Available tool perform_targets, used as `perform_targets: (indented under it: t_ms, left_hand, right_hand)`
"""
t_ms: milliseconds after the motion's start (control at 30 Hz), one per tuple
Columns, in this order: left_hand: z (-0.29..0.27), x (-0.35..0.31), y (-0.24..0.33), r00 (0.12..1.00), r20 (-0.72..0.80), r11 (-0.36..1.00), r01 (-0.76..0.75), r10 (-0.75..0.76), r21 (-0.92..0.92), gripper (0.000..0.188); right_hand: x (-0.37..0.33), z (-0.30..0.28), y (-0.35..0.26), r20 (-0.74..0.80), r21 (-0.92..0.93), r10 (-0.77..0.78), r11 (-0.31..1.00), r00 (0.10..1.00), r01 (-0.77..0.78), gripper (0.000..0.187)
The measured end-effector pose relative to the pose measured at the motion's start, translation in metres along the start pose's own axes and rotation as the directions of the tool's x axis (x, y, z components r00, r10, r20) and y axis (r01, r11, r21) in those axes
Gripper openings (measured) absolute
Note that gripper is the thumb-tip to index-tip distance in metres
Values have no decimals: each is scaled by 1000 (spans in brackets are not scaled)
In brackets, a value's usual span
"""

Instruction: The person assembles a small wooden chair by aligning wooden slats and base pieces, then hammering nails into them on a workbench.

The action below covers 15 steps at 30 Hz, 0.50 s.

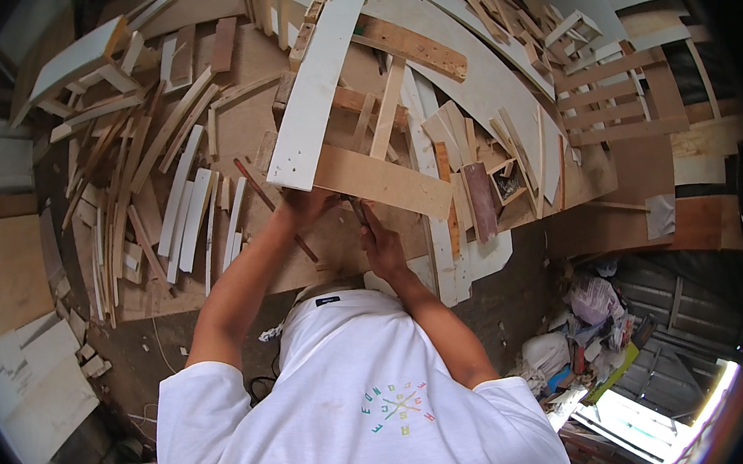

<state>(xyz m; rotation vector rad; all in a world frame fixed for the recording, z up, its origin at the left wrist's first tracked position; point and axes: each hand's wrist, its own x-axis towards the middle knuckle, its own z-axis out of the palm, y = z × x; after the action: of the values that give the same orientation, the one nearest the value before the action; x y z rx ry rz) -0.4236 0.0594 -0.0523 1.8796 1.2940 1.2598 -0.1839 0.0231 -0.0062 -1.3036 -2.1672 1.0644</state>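
Observation:
A long white board (pixel 318 88) slants away from me, its near end meeting a light brown board (pixel 389 181) that runs to the right. My left hand (pixel 306 204) is at the corner where these boards meet, partly beneath the white board's end. Most of its fingers are hidden, so its grip does not show. Just right of it, my right hand (pixel 381 242) is closed around a slim dark hand tool (pixel 357 209). The tool's upper end reaches the near edge of the brown board; its exact kind is unclear.
Many wood strips (pixel 183 221) lie on the workbench (pixel 283 269) at left. A thin reddish rod (pixel 275 209) lies near my left forearm. To the right are a maroon block (pixel 480 202), a small wooden box (pixel 507 185) and a slatted wooden piece (pixel 618 95). Bagged clutter (pixel 599 301) sits lower right.

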Motion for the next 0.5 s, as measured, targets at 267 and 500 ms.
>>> perform_targets:
  t_ms: [267,500]
  left_hand:
    - [-8,-9,-25,974,170,889,-207,149,409,56]
    - [-6,-9,-33,981,119,915,-186,153,357,61]
  right_hand:
    - [-1,-5,-17,48,42,100,994,994,-102,55]
    - [3,1,-9,72,-68,110,992,991,-105,56]
